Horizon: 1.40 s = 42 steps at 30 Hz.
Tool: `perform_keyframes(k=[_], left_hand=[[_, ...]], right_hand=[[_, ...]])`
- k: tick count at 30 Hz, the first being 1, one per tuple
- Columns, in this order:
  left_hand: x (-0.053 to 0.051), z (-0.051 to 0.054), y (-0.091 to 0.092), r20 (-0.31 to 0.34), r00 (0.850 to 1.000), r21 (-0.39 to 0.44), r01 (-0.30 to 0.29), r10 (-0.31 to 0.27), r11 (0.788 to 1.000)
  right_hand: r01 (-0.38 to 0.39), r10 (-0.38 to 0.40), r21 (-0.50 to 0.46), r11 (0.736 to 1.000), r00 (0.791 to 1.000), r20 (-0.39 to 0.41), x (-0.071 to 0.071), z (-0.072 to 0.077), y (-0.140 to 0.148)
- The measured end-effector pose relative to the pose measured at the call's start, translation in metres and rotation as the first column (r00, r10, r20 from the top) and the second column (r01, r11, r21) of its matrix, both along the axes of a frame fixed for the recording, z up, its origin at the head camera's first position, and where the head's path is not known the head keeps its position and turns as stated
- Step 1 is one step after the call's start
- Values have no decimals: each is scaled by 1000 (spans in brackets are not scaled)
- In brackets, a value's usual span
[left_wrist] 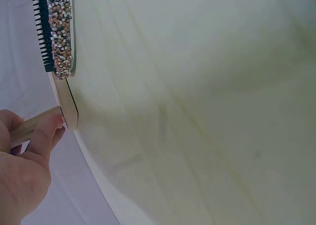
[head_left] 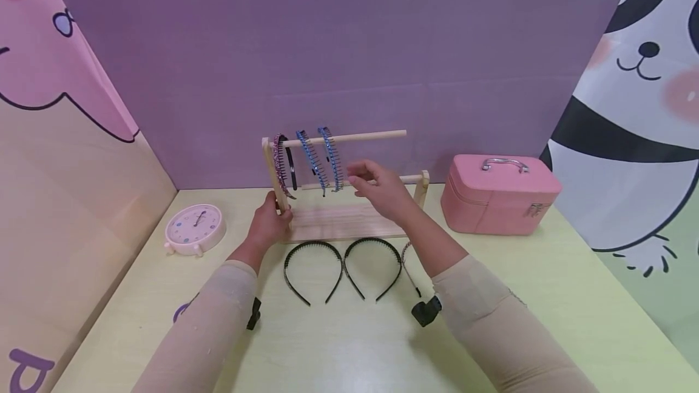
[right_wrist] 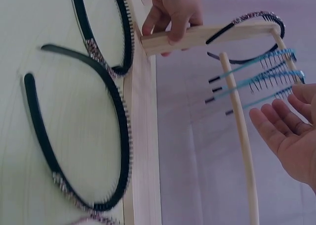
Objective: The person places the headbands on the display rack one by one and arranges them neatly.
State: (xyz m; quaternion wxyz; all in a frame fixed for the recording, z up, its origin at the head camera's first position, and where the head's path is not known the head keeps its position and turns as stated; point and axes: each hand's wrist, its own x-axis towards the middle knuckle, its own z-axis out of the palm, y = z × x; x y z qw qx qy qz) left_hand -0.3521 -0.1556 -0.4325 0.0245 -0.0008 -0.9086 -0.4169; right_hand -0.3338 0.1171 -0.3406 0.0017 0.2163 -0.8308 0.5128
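We have the left hand (head_left: 267,223) wrapped round the left upright (head_left: 271,168) of the wooden rack (head_left: 338,223), low down. Right hand (head_left: 384,194): fingers loosely extended, nothing visible in its grip, just beside the outer blue headband (head_left: 332,159); contact we can't tell. That band hangs on the rack's upper rod (head_left: 377,135), near the inner blue headband (head_left: 314,162); a beaded headband (head_left: 279,165) hangs close to the left upright. In front of the rack we see a left black headband (head_left: 313,243) and a right black headband (head_left: 373,239) flat on the table (head_left: 349,344), plus a third band (head_left: 413,278), part-hidden by the right forearm. Pink clock (head_left: 195,229) sits left, pink case (head_left: 497,199) right.
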Motion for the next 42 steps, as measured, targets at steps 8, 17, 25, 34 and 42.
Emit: perform_keyframes(k=[8, 17, 25, 34, 42], left_hand=[[1, 0, -2, -3, 1000, 18, -4, 4, 1000], [1, 0, -2, -23, 1000, 14, -6, 6, 1000], [-3, -4, -4, 8, 1000, 7, -5, 5, 1000], [-1, -2, -2, -3, 1000, 2, -1, 1, 1000], [-1, -2, -1, 3, 1000, 9, 7, -7, 1000]], right_hand=[[16, -17, 72, 997, 1000, 13, 5, -1, 32], [-1, -42, 282, 960, 988, 149, 10, -28, 71], [-69, -101, 474, 878, 941, 324, 16, -49, 88], [-159, -118, 588, 793, 906, 406, 23, -69, 92], [-145, -146, 538, 831, 875, 462, 25, -73, 95]])
